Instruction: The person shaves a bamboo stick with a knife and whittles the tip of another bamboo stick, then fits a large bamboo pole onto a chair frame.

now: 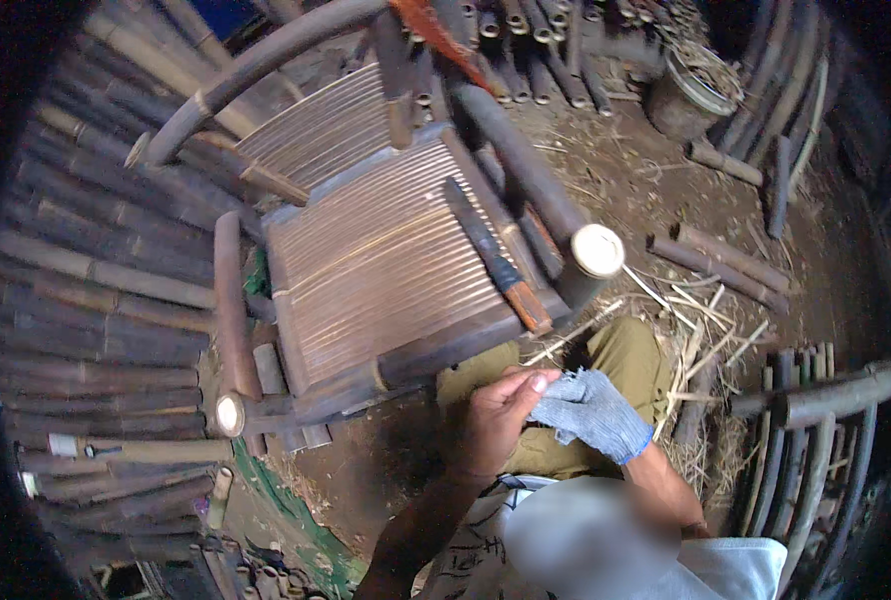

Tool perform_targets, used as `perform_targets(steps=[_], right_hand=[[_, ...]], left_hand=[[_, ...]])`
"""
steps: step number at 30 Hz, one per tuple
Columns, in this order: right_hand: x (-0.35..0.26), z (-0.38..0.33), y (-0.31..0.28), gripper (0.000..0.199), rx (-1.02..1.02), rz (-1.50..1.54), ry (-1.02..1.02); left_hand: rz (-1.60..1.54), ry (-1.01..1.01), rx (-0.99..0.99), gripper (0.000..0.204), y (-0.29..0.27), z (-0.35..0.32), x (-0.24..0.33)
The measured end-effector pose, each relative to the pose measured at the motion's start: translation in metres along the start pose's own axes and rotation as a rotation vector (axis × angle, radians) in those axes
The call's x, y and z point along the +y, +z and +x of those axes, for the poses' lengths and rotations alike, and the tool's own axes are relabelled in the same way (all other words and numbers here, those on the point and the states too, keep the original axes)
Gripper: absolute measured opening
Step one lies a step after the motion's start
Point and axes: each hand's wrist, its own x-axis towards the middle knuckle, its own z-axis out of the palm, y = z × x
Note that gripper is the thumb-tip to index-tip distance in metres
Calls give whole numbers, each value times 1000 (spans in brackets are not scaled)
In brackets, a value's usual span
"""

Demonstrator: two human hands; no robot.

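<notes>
Beside stacked bamboo poles (96,300), left hand (491,420) tugs right hand's (591,410) glove.

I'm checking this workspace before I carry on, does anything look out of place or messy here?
Two things stand out. A large knife lies loose on the slatted seat of the bamboo chair. Only the right hand wears a grey glove; the bare left hand pinches its fingertips. Pale bamboo slivers lie scattered on the dirt floor.
</notes>
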Motion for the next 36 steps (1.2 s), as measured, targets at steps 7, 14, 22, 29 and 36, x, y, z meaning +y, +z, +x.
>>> perform_targets(steps=[7,14,22,29,36], right_hand=[[-30,60,28,31,79,-224,-100],[-91,233,38,35,607,-403,-613],[-116,451,70,37,300,-432,-447],[-124,497,118,48,468,-1020,-406],[-110,476,140,36,408,-608,-619]], left_hand=[[-128,287,204,24,-71,43,-29],[6,267,826,26,-218,94,-59],[162,367,778,21,-221,91,-61],[164,354,743,20,-221,94,-58],[78,299,738,21,-220,93,-64]])
